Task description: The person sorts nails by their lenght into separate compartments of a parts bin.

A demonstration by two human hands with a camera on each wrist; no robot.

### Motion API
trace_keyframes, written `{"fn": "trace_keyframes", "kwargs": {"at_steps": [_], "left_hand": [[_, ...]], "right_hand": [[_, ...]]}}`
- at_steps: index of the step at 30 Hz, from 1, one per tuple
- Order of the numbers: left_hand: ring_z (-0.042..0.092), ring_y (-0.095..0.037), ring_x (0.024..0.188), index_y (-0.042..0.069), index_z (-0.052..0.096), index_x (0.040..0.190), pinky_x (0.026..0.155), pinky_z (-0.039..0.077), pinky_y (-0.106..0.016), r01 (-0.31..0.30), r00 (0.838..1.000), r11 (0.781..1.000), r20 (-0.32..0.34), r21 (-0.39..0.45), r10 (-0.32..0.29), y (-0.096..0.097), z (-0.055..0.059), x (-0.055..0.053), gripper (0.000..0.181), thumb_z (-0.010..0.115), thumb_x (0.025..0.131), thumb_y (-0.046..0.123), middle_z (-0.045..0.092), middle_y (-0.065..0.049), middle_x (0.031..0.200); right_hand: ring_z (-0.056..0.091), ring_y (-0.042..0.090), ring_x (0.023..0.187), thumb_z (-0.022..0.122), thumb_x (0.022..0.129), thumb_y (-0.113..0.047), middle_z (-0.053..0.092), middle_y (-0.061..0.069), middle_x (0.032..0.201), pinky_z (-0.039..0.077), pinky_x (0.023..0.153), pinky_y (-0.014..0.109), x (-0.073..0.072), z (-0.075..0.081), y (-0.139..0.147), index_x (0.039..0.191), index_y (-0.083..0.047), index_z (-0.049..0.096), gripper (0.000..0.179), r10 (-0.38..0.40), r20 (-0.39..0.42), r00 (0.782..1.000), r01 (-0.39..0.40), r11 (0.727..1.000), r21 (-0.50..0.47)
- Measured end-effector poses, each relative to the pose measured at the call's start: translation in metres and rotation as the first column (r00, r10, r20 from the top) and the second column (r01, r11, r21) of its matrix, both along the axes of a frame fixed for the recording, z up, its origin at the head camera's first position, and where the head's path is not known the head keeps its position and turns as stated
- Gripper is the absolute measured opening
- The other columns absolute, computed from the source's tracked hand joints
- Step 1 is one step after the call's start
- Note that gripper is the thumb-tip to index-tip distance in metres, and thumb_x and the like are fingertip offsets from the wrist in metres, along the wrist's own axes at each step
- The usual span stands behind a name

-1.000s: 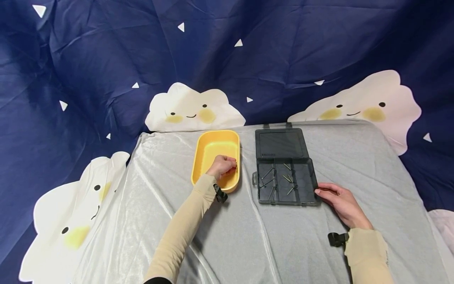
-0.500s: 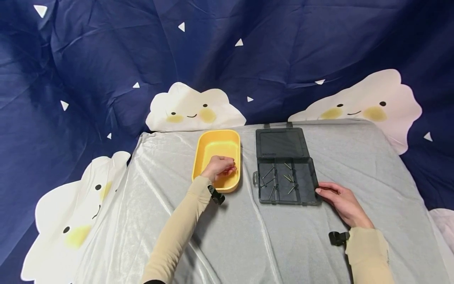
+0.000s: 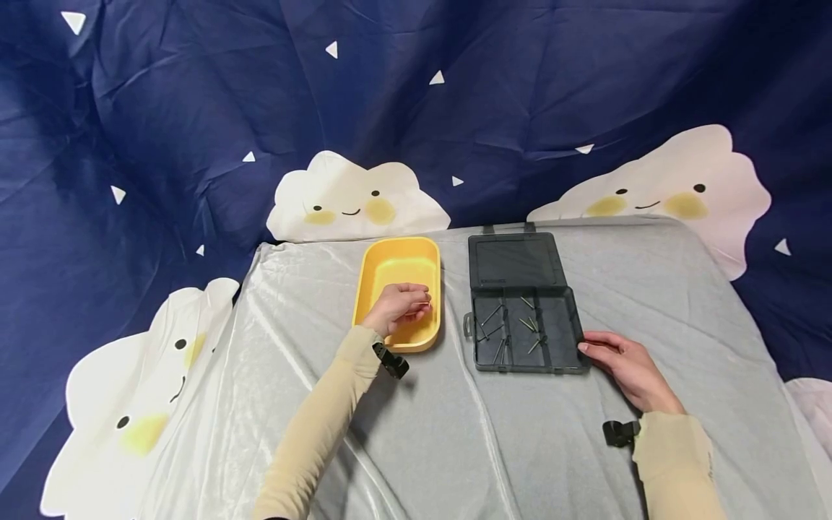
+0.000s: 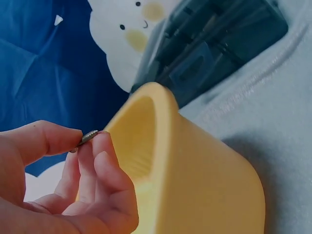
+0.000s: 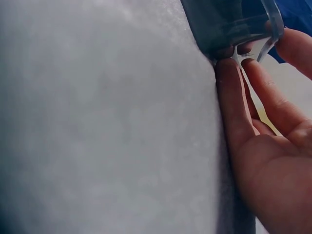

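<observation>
My left hand (image 3: pixel 401 307) is over the near right part of a yellow tub (image 3: pixel 365 289). Between thumb and fingertips it pinches a small metal screw (image 4: pixel 88 137), seen close up in the left wrist view. To the right lies an opened dark translucent compartment box (image 3: pixel 560 328). Several long screws (image 3: pixel 499 351) lie in its left compartment, and shorter brassy screws (image 3: pixel 528 325) in the middle one. My right hand (image 3: pixel 633 372) touches the box's right side wall with nearly straight fingers. In the right wrist view, its fingertips (image 5: pixel 229 66) meet the box's edge.
The box's lid (image 3: pixel 516 261) is folded back toward the far edge. A grey velvety cloth (image 3: pixel 442 440) with creases covers the table. Behind hangs a navy curtain (image 3: pixel 390 94) printed with clouds and triangles. The tub's rim stands well above the cloth.
My left hand has shifted slightly left and turned, lifting a little within the tub, with its fingertips still together. My right hand and the box have barely moved.
</observation>
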State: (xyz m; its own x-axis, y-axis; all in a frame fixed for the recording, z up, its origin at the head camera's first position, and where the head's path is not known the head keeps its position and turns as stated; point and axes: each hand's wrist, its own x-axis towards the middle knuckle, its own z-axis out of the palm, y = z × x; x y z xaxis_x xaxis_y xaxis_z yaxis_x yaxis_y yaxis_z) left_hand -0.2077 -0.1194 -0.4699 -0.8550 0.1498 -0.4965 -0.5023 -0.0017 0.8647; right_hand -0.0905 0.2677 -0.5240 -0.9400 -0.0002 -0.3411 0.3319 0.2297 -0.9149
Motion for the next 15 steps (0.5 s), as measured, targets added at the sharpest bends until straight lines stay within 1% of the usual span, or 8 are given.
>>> {"fn": "trace_keyframes", "kwargs": {"at_steps": [7, 12, 15], "left_hand": [[0.064, -0.01, 0.061, -0.005, 0.058, 0.121, 0.057, 0.052, -0.017, 0.004, 1.0, 1.0, -0.013, 0.031, -0.004, 0.004, 0.011, 0.004, 0.032, 0.061, 0.089, -0.001, 0.066, -0.005, 0.076], [0.063, -0.011, 0.063, -0.007, 0.058, 0.119, 0.058, 0.053, -0.018, 0.027, 0.999, 0.999, -0.045, 0.043, -0.025, 0.009, 0.019, 0.008, 0.031, 0.06, 0.088, -0.001, 0.064, -0.004, 0.073], [0.063, -0.011, 0.063, -0.008, 0.057, 0.119, 0.059, 0.054, -0.019, 0.04, 0.998, 0.998, -0.06, 0.046, -0.037, 0.012, 0.025, 0.012, 0.032, 0.059, 0.088, -0.003, 0.064, -0.003, 0.073]], "right_hand": [[0.058, -0.012, 0.09, 0.068, 0.089, -0.035, 0.058, -0.029, 0.098, 0.05, 0.078, 0.011, 0.0, 0.002, 0.0, 0.138, 0.002, 0.046, 0.066, -0.007, 0.015, 1.0, 0.007, 0.999, -0.031], [0.058, -0.013, 0.09, 0.068, 0.089, -0.035, 0.057, -0.029, 0.099, 0.05, 0.078, 0.01, 0.001, 0.002, 0.0, 0.137, 0.001, 0.049, 0.063, -0.014, 0.01, 1.0, 0.014, 1.0, -0.026], [0.057, -0.014, 0.091, 0.068, 0.089, -0.036, 0.056, -0.029, 0.1, 0.05, 0.078, 0.01, 0.001, 0.003, -0.001, 0.137, 0.001, 0.048, 0.065, -0.012, 0.008, 1.0, 0.012, 1.0, -0.011]]}}
